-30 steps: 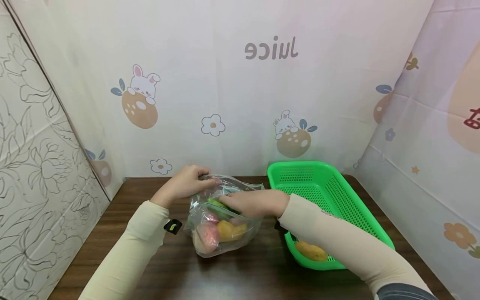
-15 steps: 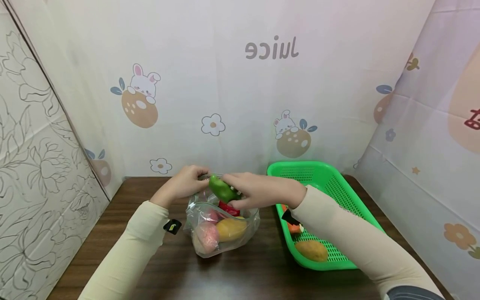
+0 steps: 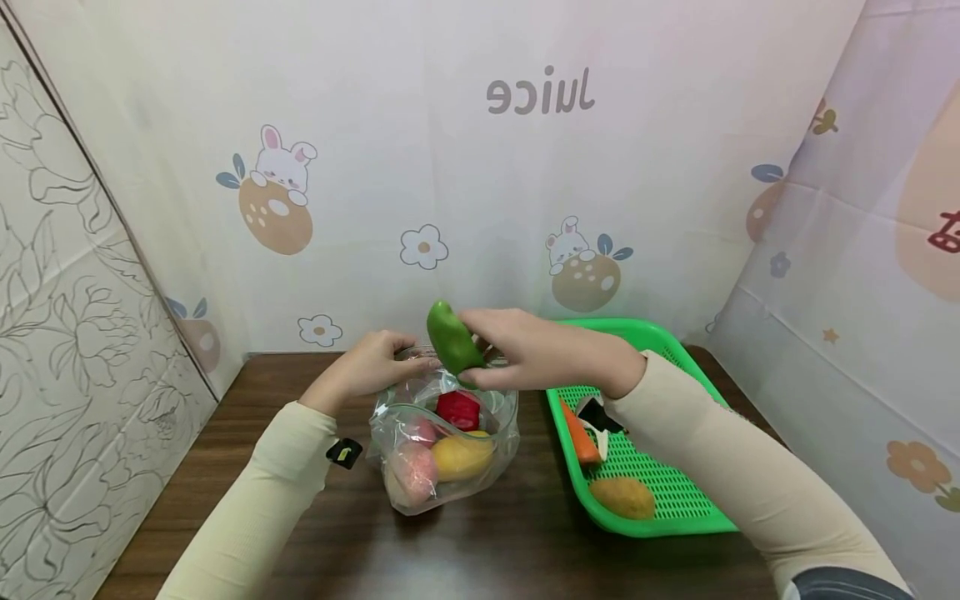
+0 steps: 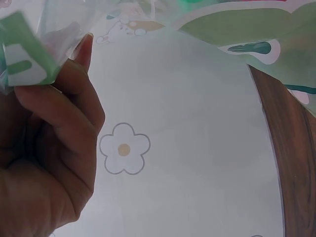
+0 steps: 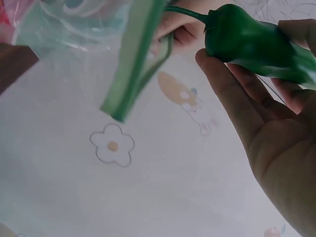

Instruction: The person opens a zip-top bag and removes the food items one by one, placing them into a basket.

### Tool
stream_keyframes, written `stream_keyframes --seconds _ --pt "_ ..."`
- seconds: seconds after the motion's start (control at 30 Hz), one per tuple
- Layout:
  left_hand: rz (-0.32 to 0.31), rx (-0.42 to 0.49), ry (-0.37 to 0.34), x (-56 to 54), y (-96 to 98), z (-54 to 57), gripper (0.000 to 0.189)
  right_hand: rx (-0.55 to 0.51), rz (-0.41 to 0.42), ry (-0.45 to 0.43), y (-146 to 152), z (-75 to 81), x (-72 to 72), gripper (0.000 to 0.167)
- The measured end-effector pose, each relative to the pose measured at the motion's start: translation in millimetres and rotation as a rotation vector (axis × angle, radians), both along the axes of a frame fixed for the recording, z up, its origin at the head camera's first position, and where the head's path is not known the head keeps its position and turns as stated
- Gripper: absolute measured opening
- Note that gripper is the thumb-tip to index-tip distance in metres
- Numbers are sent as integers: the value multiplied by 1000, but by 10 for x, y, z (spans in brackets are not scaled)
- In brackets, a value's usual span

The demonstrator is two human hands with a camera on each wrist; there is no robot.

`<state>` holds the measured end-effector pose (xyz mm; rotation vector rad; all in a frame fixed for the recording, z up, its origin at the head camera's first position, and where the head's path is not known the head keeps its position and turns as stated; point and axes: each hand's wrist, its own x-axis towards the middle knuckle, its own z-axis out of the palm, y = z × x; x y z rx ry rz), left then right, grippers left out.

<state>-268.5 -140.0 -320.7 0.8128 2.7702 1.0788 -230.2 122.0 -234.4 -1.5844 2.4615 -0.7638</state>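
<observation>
In the head view my right hand holds a green pepper above the mouth of a clear zip bag. The right wrist view shows the pepper's stem pointing toward the bag, with thumb and fingers on opposite sides of its body. My left hand pinches the bag's far left edge; its fingers curl at the plastic in the left wrist view. Inside the bag lie a yellow mango-like fruit, pinkish peach-like fruit and a red, lumpy piece.
A green perforated basket stands on the wooden table at the right, partly under my right forearm. It holds a carrot and a potato-like brown item. A printed curtain rises behind the table.
My right hand has drawn the green pepper up out of the bag and tilted it more upright. The red piece and the carrot have come into view. My left hand keeps its place.
</observation>
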Motion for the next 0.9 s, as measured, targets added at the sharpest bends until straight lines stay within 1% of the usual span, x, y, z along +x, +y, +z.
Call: stream_keyframes --seconds 0.1,0.2,0.33,0.4,0.57,0.73,0.9 --pt "7 -6 -3 4 1 1 33 -12 -22 24 51 65 11 30" --pt "10 -12 -4 9 -1 3 34 -6 -62 31 110 99 18 30" --pt "10 -12 -17 15 -7 -3 36 -1 -104 32 214 96 12 32" --pt "10 -12 -22 19 -9 -6 37 -10 -119 57 282 81 4 33" --pt "13 -17 -27 26 3 -6 36 -74 -153 97 473 63 11 36" --pt "5 -2 -32 27 12 -7 35 -115 -183 60 642 67 48 33" --pt "0 9 -48 29 19 -9 34 -91 -233 60 813 53 53 34"
